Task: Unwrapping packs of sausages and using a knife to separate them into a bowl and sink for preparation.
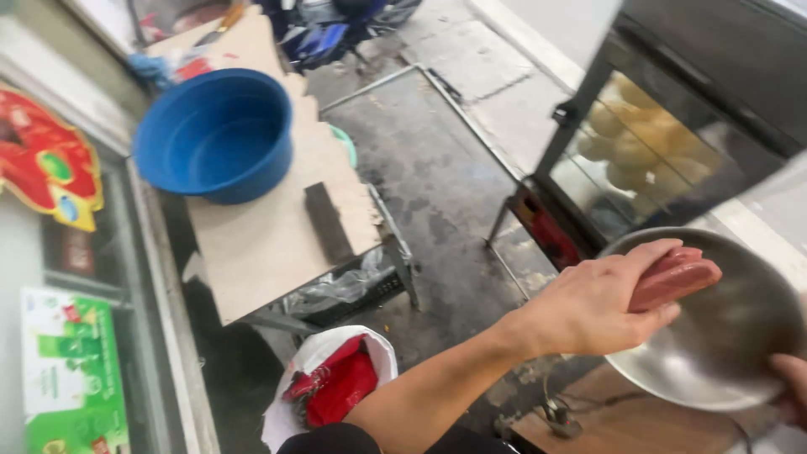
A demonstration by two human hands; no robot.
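We see the left forearm reaching up from the lower middle toward the right, bare and nearly straight. The left hand [601, 307] is closed in a grip — fingers above, thumb below. The right hand [790, 387] shows only at the edge — fingers curled.

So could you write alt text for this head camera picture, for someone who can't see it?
A person's left hand holds two pinkish-red sausages over a metal bowl, whose rim the right hand grips at the frame's edge. Beyond are a blue basin on a board table and a glass-fronted cabinet.
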